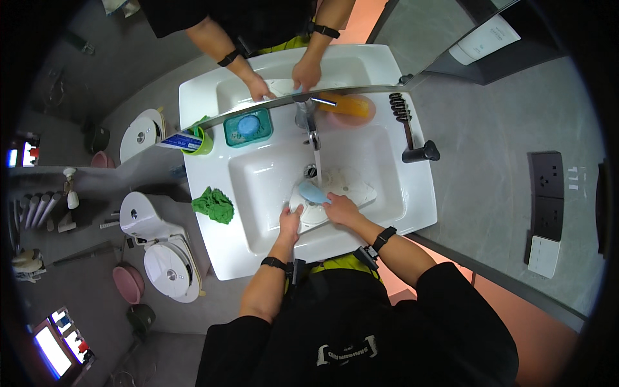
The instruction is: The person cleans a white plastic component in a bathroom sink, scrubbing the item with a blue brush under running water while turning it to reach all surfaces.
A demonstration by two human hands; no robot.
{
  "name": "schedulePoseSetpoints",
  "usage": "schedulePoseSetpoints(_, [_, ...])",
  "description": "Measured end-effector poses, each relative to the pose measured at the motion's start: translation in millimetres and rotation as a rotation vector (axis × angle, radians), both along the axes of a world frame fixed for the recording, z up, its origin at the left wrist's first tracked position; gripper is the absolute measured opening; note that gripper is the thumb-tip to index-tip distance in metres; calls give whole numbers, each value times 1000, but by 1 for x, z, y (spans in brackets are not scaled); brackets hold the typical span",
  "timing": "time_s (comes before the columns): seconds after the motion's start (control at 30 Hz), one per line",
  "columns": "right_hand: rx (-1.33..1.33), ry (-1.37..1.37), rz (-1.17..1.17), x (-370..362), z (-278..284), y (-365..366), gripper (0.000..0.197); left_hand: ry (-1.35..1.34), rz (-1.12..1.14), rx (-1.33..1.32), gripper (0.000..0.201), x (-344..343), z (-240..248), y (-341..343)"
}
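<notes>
A flat white plastic piece (358, 191) with small holes lies tilted in the white sink (255, 187). My left hand (291, 221) grips its near left edge, the thumb on top. In my right hand (342, 210) is a light blue brush (313, 193), its rounded head pressed against the top of the white piece; any bristles are hidden beneath. Water runs from the chrome faucet (307, 122) into the basin, landing just beyond the brush. Suds or wet patches show around the white piece.
On the sink's left rim sit a crumpled green cloth (214, 206), a teal soap dish (259, 140) with blue soap, and a green cup (205, 146). An orange bottle (348, 104) lies behind the faucet. A black hairbrush (401, 113) occupies the right rim. A mirror borders the back.
</notes>
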State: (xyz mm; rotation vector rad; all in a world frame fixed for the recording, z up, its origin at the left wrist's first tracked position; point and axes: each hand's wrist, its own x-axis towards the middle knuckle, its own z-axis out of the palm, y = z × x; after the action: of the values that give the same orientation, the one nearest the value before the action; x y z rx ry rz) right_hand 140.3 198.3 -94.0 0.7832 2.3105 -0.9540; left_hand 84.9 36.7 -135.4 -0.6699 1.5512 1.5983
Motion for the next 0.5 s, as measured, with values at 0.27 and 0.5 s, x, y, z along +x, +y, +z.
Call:
schedulePoseSetpoints(0.27, [306, -5, -110, 27, -39, 100, 38, 14, -69, 34, 38, -11, 12, 16])
schedulePoseSetpoints(0.5, [-18, 0, -50, 9, 1, 20, 42, 118, -68, -35, 35, -21, -6, 20])
